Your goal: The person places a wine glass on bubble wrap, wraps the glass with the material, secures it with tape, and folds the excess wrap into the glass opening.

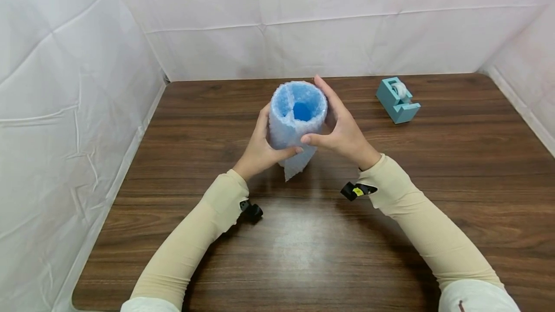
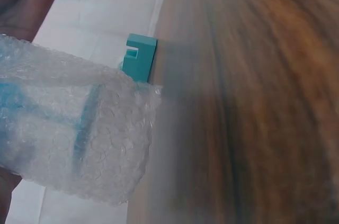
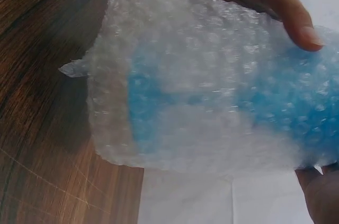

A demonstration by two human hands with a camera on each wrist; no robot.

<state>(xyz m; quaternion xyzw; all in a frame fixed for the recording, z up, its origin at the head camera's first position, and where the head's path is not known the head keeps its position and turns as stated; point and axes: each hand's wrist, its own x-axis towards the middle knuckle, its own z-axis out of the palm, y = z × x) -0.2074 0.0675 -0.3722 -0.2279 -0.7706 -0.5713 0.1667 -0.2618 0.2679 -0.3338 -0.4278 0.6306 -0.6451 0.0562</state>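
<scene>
A cylinder of clear bubble wrap (image 1: 284,131) is wrapped around a blue and white object, with its top facing the head camera. Down inside the opening shows a blue surface (image 1: 302,112). My left hand (image 1: 266,146) grips the wrap from the left, thumb across the near side. From the right, my right hand (image 1: 344,129) holds it too, its thumb in front and fingers reaching to the far side. Below the hands a loose pointed flap (image 1: 299,163) of wrap sticks out. Through the layers, a blue band (image 3: 143,102) shows in the right wrist view. The wrapped object's exact kind is hidden.
A teal tape dispenser (image 1: 398,100) with a roll of clear tape stands at the back right of the brown wooden table (image 1: 208,124). White sheeting (image 1: 321,42) hangs behind the table and along both sides.
</scene>
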